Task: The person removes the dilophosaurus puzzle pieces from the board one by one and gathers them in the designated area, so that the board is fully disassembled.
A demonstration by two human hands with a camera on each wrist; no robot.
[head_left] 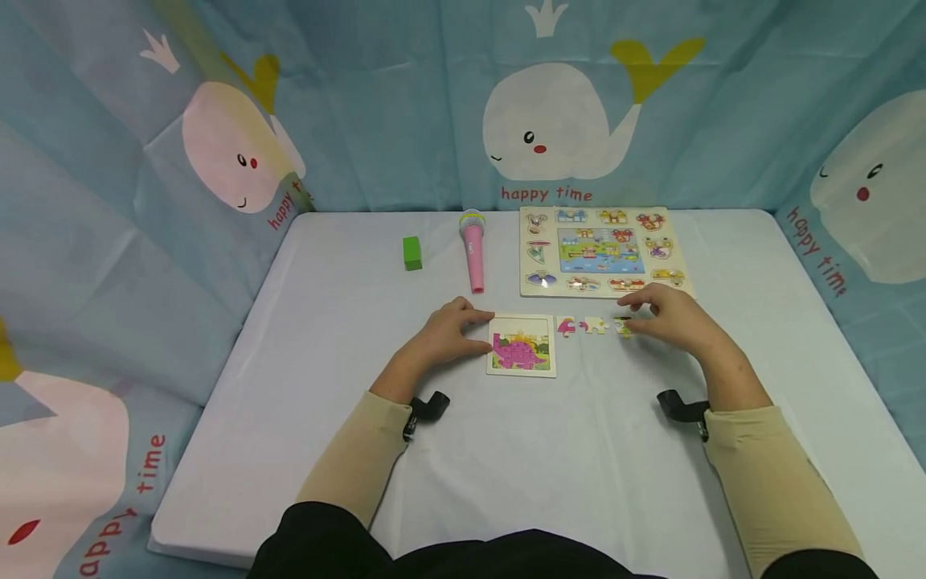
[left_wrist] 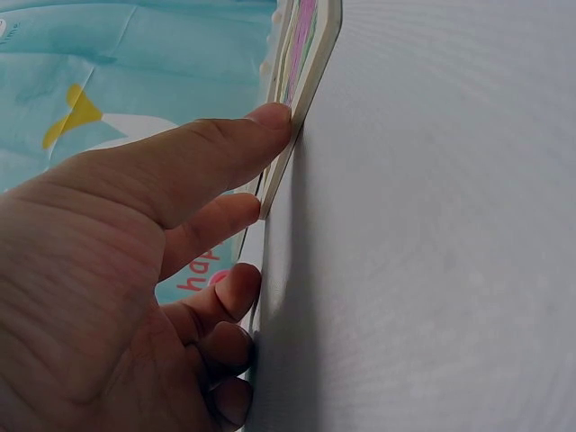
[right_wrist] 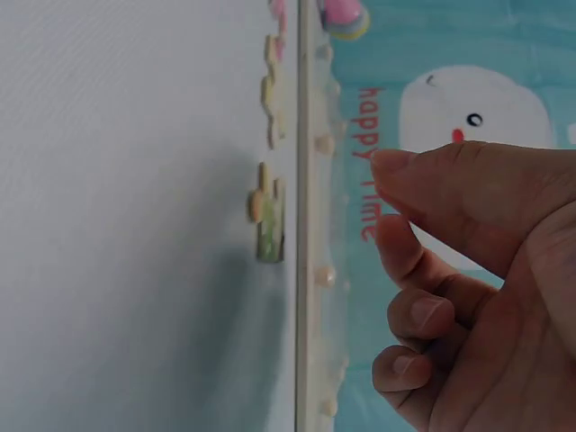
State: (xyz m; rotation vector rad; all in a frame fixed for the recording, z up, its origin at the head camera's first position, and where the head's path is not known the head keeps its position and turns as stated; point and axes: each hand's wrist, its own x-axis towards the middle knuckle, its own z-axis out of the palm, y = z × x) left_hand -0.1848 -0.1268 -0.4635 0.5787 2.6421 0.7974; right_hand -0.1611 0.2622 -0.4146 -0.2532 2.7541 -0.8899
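In the head view the right hand (head_left: 673,320) overlaps 1 of 3 loose jigsaw pieces (head_left: 595,326); the right wrist view shows it apart from them, its grip partly spread. Just below the head frame's centre, the left grip (head_left: 444,334), spread, touches the pink-dinosaur jigsaw (head_left: 519,354) with thumb and forefinger.

Setting: curtained table-top booth, apparently a recording set-up; building type cannot be told. Evidence: blue curtain (head_left: 405,121) with whale and "happy time" print, beyond and on both outer sides of left hand (head_left: 452,331) and right hand (head_left: 669,318); white table (head_left: 550,466) beneath them; black mount (head_left: 680,408) at each wrist. Toys: block (head_left: 412,253), microphone (head_left: 474,257) beyond left hand; peg puzzle (head_left: 602,293) just beyond right hand.
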